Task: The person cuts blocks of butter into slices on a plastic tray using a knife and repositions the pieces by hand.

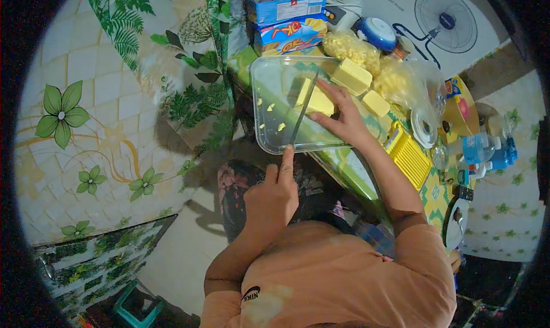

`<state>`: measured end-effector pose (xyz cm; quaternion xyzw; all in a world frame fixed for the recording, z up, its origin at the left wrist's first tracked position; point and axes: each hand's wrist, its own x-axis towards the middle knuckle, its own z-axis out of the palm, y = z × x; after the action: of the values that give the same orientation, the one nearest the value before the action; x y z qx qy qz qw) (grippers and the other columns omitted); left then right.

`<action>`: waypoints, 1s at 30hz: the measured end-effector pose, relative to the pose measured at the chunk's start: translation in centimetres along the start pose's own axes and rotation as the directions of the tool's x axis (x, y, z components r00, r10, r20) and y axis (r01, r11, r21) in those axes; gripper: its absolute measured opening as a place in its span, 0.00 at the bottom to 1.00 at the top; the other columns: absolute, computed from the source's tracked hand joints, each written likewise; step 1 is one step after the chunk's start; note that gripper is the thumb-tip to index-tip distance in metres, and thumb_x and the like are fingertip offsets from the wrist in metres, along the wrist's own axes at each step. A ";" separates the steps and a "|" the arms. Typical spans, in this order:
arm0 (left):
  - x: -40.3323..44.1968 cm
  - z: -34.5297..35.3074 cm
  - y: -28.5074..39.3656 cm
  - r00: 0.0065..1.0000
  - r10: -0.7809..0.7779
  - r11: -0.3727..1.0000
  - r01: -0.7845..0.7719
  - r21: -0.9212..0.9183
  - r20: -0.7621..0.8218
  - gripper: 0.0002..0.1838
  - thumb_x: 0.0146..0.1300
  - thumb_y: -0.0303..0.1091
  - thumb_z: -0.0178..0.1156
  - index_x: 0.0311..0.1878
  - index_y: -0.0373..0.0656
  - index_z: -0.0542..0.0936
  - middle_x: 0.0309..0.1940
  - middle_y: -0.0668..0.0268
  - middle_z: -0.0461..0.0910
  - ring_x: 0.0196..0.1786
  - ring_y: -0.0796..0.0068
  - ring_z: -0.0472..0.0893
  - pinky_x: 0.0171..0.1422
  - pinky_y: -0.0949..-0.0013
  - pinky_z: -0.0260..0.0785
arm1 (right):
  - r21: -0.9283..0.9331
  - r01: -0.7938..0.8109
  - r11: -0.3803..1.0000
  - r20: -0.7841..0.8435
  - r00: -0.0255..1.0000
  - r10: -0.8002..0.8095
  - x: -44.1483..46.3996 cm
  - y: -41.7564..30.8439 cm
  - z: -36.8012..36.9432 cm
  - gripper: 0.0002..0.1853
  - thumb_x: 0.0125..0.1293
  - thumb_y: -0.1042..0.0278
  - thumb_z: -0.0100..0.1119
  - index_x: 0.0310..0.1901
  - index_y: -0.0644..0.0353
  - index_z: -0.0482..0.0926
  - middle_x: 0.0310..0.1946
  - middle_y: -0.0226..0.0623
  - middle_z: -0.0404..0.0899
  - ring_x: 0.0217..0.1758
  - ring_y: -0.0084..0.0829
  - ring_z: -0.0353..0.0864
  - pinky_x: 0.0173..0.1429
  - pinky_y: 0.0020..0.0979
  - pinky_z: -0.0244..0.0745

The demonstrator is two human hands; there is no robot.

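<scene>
A clear plastic tray (pixel 260 122) holds a pale yellow block (pixel 315 99) and several small yellow crumbs. My left hand (pixel 271 193) is closed round the handle of a knife (pixel 302 113), its index finger stretched along it. The blade lies across the left part of the block. With fingers above and thumb below, my right hand (pixel 344 113) grips the block's right end. Just right of that hand are a larger yellow block (pixel 351 76) and a smaller one (pixel 376 103).
Blue boxes (pixel 292 35) stand behind the tray, with plastic bags of yellow pieces (pixel 352 48) beside them. A yellow ridged rack (pixel 409 159), a white lid (pixel 424 129) and blue-labelled bottles (pixel 478 149) are on the right. The patterned table's edge (pixel 349 176) runs below the tray.
</scene>
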<state>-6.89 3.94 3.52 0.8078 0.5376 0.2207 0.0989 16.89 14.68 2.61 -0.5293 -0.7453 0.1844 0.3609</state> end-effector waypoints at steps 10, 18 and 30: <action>0.2 0.2 -0.3 0.997 0.056 0.997 -0.052 0.065 -0.054 0.34 0.60 0.33 0.60 0.72 0.49 0.66 0.29 0.66 0.72 0.17 0.65 0.77 0.21 0.62 0.75 | -0.011 0.014 1.000 0.007 1.000 -0.014 0.1 0.5 0.2 0.38 0.59 0.57 0.71 0.71 0.51 0.67 0.56 0.46 0.69 0.59 0.40 0.69 0.60 0.34 0.69; 0.3 0.0 -0.3 0.998 0.056 0.997 -0.055 0.060 -0.019 0.36 0.60 0.34 0.59 0.73 0.48 0.64 0.30 0.65 0.72 0.18 0.64 0.77 0.21 0.61 0.75 | 0.005 -0.003 1.000 0.010 1.000 0.003 0.0 0.6 0.2 0.38 0.58 0.58 0.71 0.70 0.53 0.67 0.57 0.49 0.69 0.62 0.44 0.69 0.67 0.37 0.65; 0.5 -0.9 0.2 0.996 -0.019 0.998 0.024 -0.058 0.091 0.34 0.63 0.31 0.57 0.74 0.49 0.63 0.33 0.59 0.76 0.24 0.53 0.80 0.25 0.52 0.74 | 0.049 -0.049 0.998 0.034 0.998 0.047 0.0 0.1 0.1 0.38 0.59 0.57 0.72 0.70 0.55 0.67 0.59 0.48 0.68 0.64 0.41 0.67 0.69 0.36 0.62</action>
<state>-6.96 4.21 4.50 0.8079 0.5344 0.1987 0.1491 16.88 14.77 2.46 -0.5348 -0.7335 0.2201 0.3571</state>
